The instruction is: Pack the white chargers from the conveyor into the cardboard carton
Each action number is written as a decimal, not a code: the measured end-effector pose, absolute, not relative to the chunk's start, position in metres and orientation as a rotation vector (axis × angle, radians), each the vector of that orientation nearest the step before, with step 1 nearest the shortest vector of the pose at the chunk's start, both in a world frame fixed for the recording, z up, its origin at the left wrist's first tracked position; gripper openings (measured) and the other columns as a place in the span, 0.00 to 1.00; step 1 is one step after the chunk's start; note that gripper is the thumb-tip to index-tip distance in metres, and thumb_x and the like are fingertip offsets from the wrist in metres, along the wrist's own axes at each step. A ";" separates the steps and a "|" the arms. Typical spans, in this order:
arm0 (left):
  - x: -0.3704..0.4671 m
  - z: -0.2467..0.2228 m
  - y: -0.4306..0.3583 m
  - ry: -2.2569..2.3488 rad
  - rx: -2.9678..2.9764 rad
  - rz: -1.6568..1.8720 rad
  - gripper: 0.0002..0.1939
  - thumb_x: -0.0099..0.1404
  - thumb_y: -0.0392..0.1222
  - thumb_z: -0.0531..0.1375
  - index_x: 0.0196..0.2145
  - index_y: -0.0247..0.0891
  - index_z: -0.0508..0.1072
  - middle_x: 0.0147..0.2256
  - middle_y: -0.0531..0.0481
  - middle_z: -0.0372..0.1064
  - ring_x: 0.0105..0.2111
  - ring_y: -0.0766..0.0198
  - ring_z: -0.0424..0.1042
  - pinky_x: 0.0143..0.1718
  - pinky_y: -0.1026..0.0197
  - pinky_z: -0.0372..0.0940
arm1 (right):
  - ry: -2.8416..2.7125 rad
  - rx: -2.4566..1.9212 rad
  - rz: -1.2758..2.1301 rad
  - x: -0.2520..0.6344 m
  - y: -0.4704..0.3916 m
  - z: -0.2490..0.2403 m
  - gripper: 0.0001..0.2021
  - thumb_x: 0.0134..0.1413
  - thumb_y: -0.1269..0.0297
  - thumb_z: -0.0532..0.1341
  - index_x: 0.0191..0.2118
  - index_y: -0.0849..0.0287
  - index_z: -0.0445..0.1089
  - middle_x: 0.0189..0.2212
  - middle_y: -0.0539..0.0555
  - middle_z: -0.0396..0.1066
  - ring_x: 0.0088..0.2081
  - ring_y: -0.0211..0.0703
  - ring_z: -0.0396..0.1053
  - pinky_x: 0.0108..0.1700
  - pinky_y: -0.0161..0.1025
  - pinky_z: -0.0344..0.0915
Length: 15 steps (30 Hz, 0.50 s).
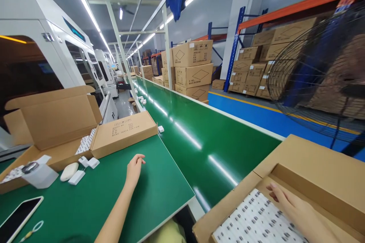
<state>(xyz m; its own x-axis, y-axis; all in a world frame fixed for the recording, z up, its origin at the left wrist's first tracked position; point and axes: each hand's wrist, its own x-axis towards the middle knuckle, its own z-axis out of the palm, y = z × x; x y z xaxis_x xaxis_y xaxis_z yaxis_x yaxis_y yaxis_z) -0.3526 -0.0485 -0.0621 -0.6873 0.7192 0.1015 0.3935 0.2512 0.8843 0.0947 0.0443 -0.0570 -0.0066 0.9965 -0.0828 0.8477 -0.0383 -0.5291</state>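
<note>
Above the green tabletop (111, 193), my left hand (134, 169) hovers with loosely bent fingers and nothing visible in it. My right hand (293, 207) reaches over an open cardboard carton (313, 182) at the lower right, its fingers slightly curled and apart, holding nothing I can see. Under that hand lie rows of white blocks with dark printed marks (248, 216), filling the near part of the carton. Whether the right fingers touch them is unclear. A closed cardboard box (125, 133) with printed text lies beyond my left hand.
Left on the table are an open carton (54, 125), small white chargers (76, 177), a white container (40, 174) and a phone (21, 216). A green conveyor belt (182, 121) runs alongside, carrying a small white piece (161, 129). A fan (313, 83) stands at right.
</note>
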 end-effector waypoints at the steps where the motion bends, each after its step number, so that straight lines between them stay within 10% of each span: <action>1: -0.359 -0.071 -0.048 2.273 1.042 1.412 0.14 0.54 0.46 0.47 0.30 0.39 0.70 0.22 0.53 0.67 0.19 0.65 0.61 0.22 0.64 0.55 | -1.908 -1.957 0.670 0.094 0.043 -0.057 0.33 0.47 0.44 0.35 0.42 0.58 0.68 0.44 0.60 0.69 0.47 0.55 0.65 0.48 0.49 0.63; 15: -0.347 -0.075 -0.061 2.223 1.102 1.538 0.12 0.57 0.44 0.48 0.30 0.39 0.69 0.21 0.53 0.65 0.22 0.65 0.64 0.25 0.63 0.60 | -2.132 -1.842 0.570 0.070 0.026 -0.050 0.21 0.54 0.47 0.39 0.40 0.47 0.64 0.38 0.57 0.72 0.40 0.52 0.69 0.42 0.47 0.66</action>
<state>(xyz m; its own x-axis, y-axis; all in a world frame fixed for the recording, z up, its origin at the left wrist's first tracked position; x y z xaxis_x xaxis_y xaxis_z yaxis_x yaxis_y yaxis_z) -0.3466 -0.0612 -0.0748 -0.6938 0.6841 0.2249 0.4517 0.1701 0.8758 0.0699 0.0264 -0.0500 -0.1583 0.9859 -0.0540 0.8812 0.1164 -0.4582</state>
